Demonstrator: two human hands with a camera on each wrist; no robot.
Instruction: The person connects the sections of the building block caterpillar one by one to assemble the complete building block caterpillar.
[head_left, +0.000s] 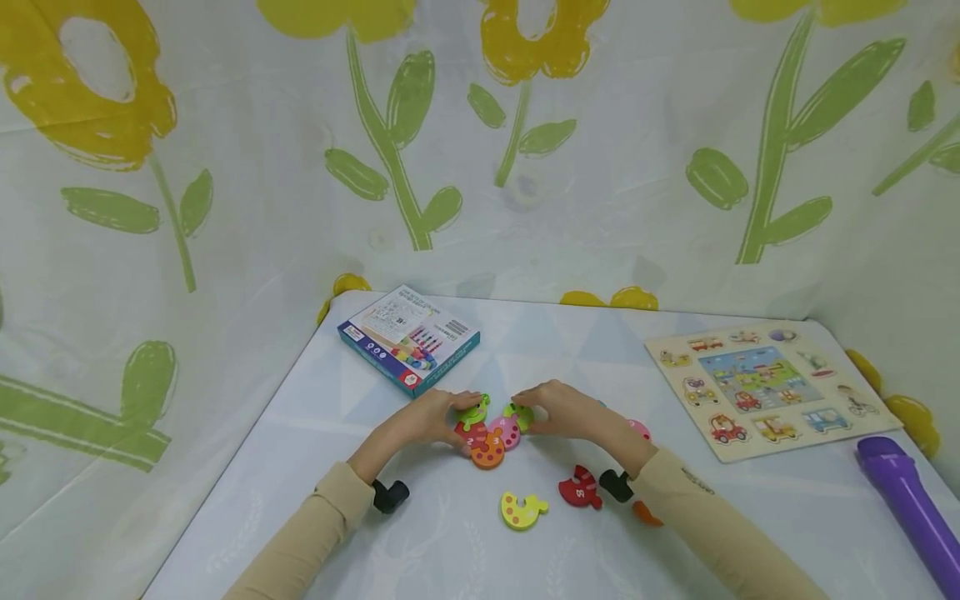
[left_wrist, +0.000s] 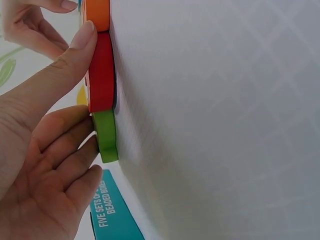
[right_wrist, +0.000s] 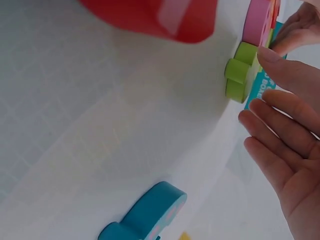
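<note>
A curved chain of wooden caterpillar puzzle pieces lies on the table: a green head piece [head_left: 472, 414], a red piece [left_wrist: 101, 75], an orange piece [head_left: 488, 451], a pink piece [head_left: 506, 432] and a green end piece [right_wrist: 239, 75]. My left hand [head_left: 424, 419] pinches the red piece between thumb and index finger, its other fingers beside the green head. At the chain's other end is my right hand [head_left: 562, 410]; its thumb touches the green end piece and its fingers extend, apart from it. A yellow piece [head_left: 521, 511] and a red numbered piece [head_left: 579, 487] lie loose nearer me.
A flat blue box [head_left: 408, 337] lies behind the left hand. To the right are a wooden vehicle puzzle board [head_left: 765, 387] and a purple microphone [head_left: 903, 508]. Near the right forearm lie an orange piece [head_left: 647, 513], a pink piece [head_left: 639, 428] and a teal piece [right_wrist: 150, 212].
</note>
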